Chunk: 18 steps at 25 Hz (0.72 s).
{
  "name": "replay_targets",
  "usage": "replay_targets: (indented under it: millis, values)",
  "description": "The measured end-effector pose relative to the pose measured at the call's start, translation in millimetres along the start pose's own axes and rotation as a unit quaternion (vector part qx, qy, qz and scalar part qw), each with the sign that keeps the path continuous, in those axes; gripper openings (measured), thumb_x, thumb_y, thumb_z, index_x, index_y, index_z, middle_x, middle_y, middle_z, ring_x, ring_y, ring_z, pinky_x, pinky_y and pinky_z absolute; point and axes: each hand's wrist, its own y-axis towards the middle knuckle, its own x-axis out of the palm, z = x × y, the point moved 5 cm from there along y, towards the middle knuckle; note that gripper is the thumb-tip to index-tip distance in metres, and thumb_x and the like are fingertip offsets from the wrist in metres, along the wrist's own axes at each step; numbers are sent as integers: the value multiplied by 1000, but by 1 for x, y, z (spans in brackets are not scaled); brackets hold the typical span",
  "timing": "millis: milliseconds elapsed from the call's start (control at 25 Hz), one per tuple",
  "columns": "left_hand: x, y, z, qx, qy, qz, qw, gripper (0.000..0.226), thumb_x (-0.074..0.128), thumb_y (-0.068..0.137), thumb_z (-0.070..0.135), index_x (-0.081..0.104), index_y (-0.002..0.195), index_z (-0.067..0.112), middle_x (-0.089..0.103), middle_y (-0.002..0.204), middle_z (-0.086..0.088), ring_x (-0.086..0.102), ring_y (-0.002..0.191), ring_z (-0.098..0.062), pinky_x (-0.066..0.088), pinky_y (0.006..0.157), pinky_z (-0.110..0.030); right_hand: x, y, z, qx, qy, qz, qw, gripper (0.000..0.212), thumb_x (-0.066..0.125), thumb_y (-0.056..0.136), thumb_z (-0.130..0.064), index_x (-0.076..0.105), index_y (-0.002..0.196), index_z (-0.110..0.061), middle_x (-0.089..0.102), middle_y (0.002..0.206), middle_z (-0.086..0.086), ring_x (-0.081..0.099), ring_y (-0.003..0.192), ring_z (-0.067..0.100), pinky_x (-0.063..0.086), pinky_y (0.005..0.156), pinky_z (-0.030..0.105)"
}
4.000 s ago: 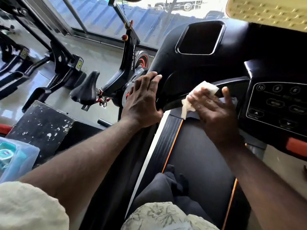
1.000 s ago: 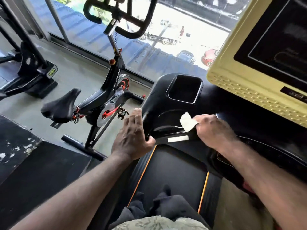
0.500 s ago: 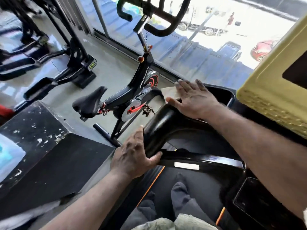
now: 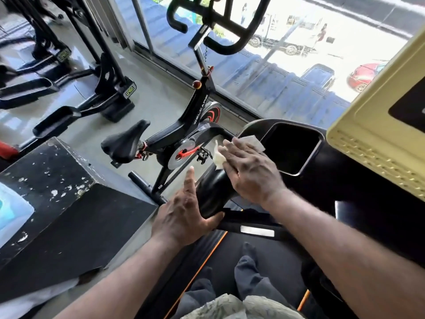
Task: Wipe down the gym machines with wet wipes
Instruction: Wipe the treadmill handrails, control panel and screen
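Note:
I stand on a black treadmill [image 4: 322, 187] with a yellow-framed screen at the upper right. My right hand [image 4: 249, 172] lies flat, fingers straight, pressing a white wet wipe [image 4: 218, 155] onto the top left corner of the treadmill's black console, beside a rectangular cup recess [image 4: 292, 148]. Only the wipe's edges show past my fingers. My left hand [image 4: 185, 214] rests against the left side of the console's curved arm, thumb tucked under it and fingers extended along its outer face.
A black and red spin bike [image 4: 184, 143] stands on the floor just left of the treadmill. A scuffed black box [image 4: 57, 192] sits at the lower left with a clear plastic tub [image 4: 11, 210] on it. Elliptical machines [image 4: 80, 93] stand further left. A window fills the back.
Over the last second my right hand carried the wipe from the console's inner face up to its top left corner, then drew it slightly back. My left hand stayed on the console's side.

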Motion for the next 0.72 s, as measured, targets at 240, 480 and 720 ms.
replay_targets:
  millis: [240, 480, 720]
  values:
    - [4, 2, 2, 92, -12, -38, 995, 134, 69, 74, 83, -16, 164, 30, 17, 173, -3, 36, 153, -26, 48, 112, -48, 7, -62, -26, -60, 36, 56, 996, 46, 63, 97, -5, 64, 142, -11, 57, 152, 5, 48, 145, 17, 40, 121, 36]
    - [11, -18, 32, 365, 114, 51, 923, 96, 47, 90, 74, 28, 165, 16, 15, 175, -8, 17, 161, -28, 14, 131, -46, -40, -137, 0, 76, -85, 41, 993, 27, 56, 97, -6, 70, 115, -20, 72, 122, -3, 68, 117, 20, 56, 95, 33]
    - [52, -30, 103, 428, 43, -106, 897, 99, 67, 85, 53, 24, 164, 11, 43, 156, -10, 45, 139, -31, 41, 117, -39, -62, -233, 16, 142, -150, 61, 977, 40, 52, 94, -6, 71, 130, -13, 69, 134, 2, 63, 129, 21, 55, 104, 40]
